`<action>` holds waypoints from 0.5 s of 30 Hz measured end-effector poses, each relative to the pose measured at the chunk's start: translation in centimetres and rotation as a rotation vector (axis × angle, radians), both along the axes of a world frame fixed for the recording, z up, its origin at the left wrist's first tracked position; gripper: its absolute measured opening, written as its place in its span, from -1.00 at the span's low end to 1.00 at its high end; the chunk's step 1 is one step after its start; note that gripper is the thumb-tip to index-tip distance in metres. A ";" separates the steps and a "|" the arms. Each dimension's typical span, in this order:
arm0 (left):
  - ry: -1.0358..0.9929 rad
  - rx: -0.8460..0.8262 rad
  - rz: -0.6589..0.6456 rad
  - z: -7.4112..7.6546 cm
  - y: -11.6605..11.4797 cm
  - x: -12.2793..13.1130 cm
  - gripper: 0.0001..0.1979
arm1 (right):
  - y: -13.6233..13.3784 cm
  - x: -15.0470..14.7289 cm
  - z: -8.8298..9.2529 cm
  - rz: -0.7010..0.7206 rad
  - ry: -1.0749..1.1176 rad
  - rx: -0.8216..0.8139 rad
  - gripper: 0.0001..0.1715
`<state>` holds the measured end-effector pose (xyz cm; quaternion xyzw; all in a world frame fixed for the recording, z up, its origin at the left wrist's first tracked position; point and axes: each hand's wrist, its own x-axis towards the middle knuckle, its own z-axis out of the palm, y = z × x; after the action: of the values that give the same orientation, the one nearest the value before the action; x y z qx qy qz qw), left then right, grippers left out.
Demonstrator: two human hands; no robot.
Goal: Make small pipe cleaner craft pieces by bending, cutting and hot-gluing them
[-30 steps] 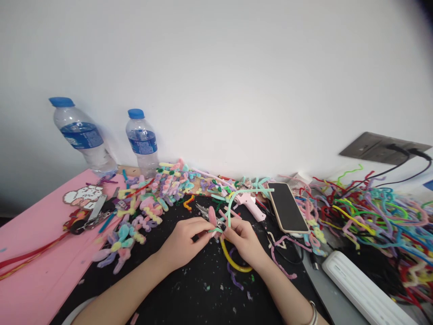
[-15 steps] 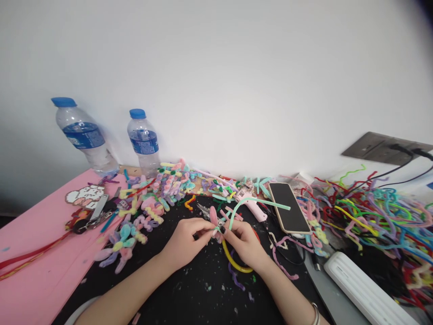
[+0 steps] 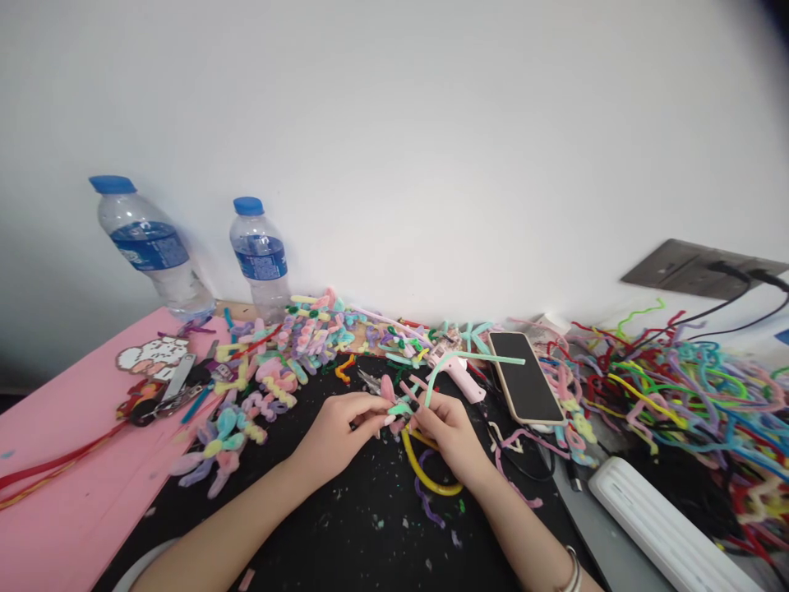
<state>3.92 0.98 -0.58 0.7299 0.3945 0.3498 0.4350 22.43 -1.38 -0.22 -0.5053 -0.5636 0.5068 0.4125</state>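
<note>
Over the black work surface (image 3: 345, 526) my two hands meet at a small pink and mint pipe-cleaner piece. My left hand (image 3: 339, 432) pinches the piece by its lower left side, and a pink loop (image 3: 387, 388) stands up above the fingertips. In my right hand (image 3: 449, 436), thumb and forefinger close on a mint-green pipe cleaner (image 3: 474, 357), whose long free end arcs up and right over the phone. How it joins the pink part is hidden by the fingers. Beneath the hands lies a yellow curved strand (image 3: 425, 478), beside a purple pipe cleaner (image 3: 428, 506).
Behind the hands lie a pink glue gun (image 3: 463, 378) and a phone (image 3: 528, 386). Finished pipe-cleaner shapes (image 3: 228, 436) pile up on the left, loose ones (image 3: 690, 395) on the right. Two water bottles (image 3: 262, 255) stand by the wall. A white power strip (image 3: 666, 526) sits at right.
The fingers of both hands have shifted slightly around the piece, and more mint green shows between them. The mint pipe cleaner's free end has moved a little left.
</note>
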 end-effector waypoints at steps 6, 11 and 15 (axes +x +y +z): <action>0.043 0.077 -0.020 0.3 0.0 -0.1 -0.81 | 0.0 -0.1 0.2 0.046 0.021 -0.010 -0.62; 0.069 0.140 -0.021 0.3 -0.1 -0.1 -0.80 | 0.0 -0.2 0.2 0.058 -0.002 -0.003 -0.61; 0.090 0.174 -0.015 0.4 -0.3 0.1 -0.78 | 0.0 -0.1 -0.1 0.071 -0.018 0.033 -0.61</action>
<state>3.98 0.68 -0.17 0.7828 0.3764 0.3462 0.3545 22.29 -1.37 -0.33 -0.4825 -0.5933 0.5072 0.3974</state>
